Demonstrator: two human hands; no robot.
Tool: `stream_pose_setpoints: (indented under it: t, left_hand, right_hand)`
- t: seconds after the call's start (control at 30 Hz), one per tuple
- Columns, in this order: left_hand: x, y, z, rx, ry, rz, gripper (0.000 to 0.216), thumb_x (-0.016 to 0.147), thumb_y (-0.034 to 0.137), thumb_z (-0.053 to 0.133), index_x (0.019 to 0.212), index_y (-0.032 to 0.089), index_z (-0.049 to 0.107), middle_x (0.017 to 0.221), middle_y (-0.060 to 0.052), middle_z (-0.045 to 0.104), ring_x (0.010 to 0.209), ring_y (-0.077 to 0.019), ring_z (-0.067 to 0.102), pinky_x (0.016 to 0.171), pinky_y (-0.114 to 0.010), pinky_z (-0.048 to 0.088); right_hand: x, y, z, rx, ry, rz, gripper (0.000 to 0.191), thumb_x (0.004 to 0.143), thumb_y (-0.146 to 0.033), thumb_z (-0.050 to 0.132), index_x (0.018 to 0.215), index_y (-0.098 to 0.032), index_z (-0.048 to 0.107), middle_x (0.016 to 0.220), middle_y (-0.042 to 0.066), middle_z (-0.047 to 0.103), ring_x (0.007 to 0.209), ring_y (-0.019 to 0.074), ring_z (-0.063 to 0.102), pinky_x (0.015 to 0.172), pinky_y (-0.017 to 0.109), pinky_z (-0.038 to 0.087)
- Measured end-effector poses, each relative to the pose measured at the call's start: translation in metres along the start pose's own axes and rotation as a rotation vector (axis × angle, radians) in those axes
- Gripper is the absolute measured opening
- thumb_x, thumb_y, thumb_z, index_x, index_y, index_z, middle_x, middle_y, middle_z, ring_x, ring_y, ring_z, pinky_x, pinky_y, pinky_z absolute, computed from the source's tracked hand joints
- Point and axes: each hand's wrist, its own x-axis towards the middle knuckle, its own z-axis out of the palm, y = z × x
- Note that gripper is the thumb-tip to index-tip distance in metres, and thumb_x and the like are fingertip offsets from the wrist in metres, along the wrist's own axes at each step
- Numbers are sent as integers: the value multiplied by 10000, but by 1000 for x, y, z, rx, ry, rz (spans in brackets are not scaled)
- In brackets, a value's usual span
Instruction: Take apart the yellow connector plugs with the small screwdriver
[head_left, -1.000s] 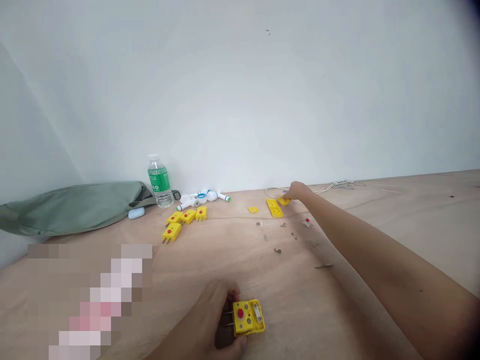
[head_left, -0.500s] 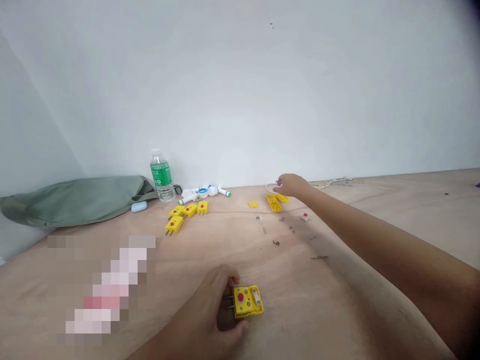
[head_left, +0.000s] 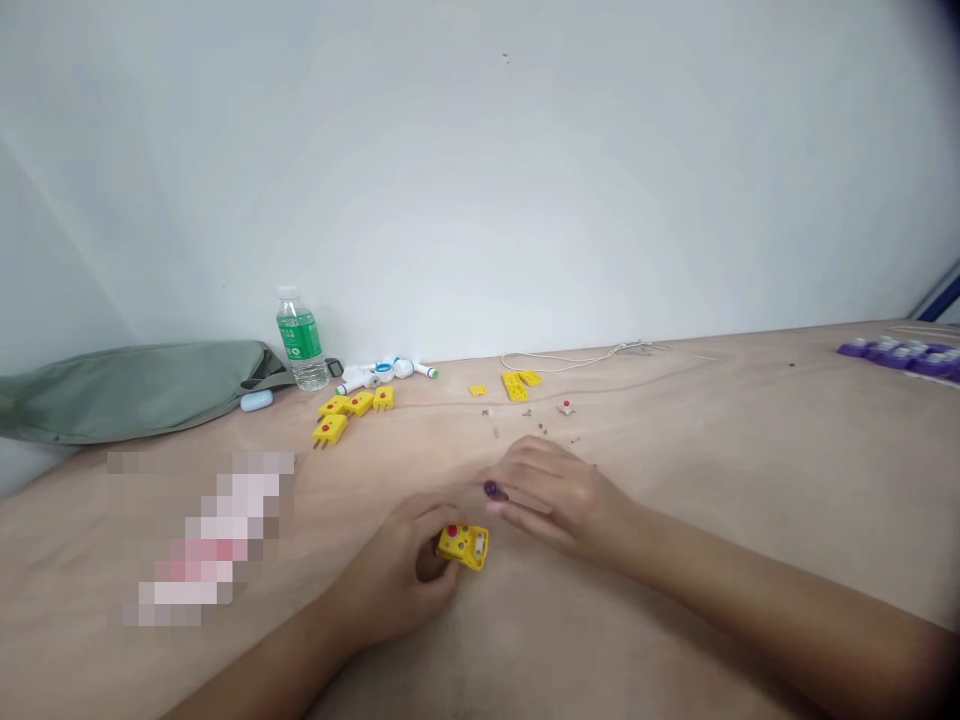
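Observation:
My left hand is closed around the pin end of a yellow plug, which has a red button, metal screws and a white insert in an open recess. The plug sits low over the cloth surface, slightly tilted, its pins hidden by the fingers. Just right of it, my right hand is closed on a small dark purple piece, which looks rounded at its visible end; the rest lies hidden in the fingers. The piece and the plug are apart.
Beyond my hands lie yellow housing parts, a small part with a red button and a white cord. Several assembled yellow plugs, a water bottle and a green bag stand left. A purple tray is far right.
My right hand has come back from the wall side to beside the plug, bringing the purple piece. My left hand has closed on the plug and tilted it. The view has turned right.

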Motion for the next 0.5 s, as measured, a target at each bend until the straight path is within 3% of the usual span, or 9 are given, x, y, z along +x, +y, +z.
stream_pose_setpoints:
  t: [0.1,0.2,0.33,0.5]
  left_hand:
    - [-1,4,0,66,14,61,577,681,0,445,1191,256,526,1318,-54,477,1222,-227,421,1041,-402,327]
    - [-2,14,1,65,124,-5,491,671,34,485,1124,216,535,1263,-84,469,1196,-238,428,1015,-400,359]
    - [-3,27,8,95,183,-70,189,680,133,584,860,191,587,1013,-71,512,979,-232,524,880,-379,447]
    - [0,24,15,132,159,-74,146,733,183,601,877,201,620,969,-65,515,935,-229,525,844,-386,452]
  right_hand:
    - [-1,-8,-5,104,98,186,208,873,-239,517,1069,-171,526,796,34,614,674,119,571,622,233,474]
    - [-2,-14,-2,316,191,381,178,894,-257,472,1057,-186,480,799,19,587,613,91,587,568,205,486]
    - [-3,-16,12,485,235,444,106,896,-265,459,969,-189,449,788,10,555,603,86,594,565,209,500]
    - [-1,-13,20,484,145,458,79,888,-262,468,911,-187,461,755,-6,517,611,77,582,558,189,490]
